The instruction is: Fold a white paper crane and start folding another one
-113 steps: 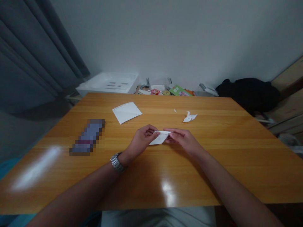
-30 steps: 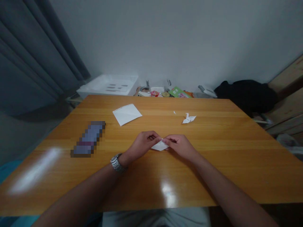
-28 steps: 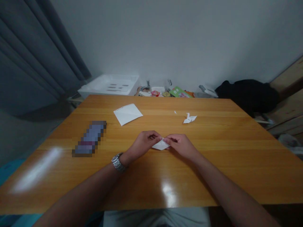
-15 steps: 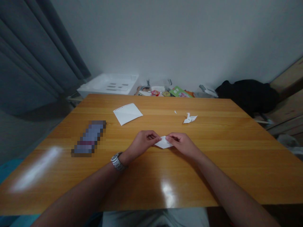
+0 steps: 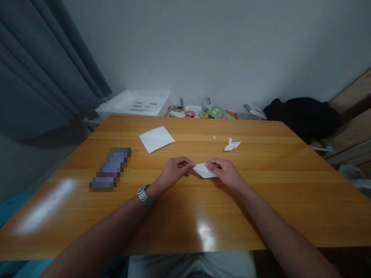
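Glossy orange-wood worktop (image 5: 261, 200) in a grey-walled room, with a dark curtain (image 5: 43, 65) far out past the left hand (image 5: 174, 174). That hand and the right hand (image 5: 228, 174) each keep a grip pinched tight on one end of a small folded white paper (image 5: 204, 170) between them. Beyond the grips lies a torn notebook sheet (image 5: 157, 138). The print on the packets (image 5: 217, 112) is too small to read.

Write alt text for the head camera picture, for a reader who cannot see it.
A person's left hand and right hand pinch a small folded white paper between their fingertips at a wooden table. Farther back on the table lie a flat white sheet and a small paper figure. A watch is on the left wrist.
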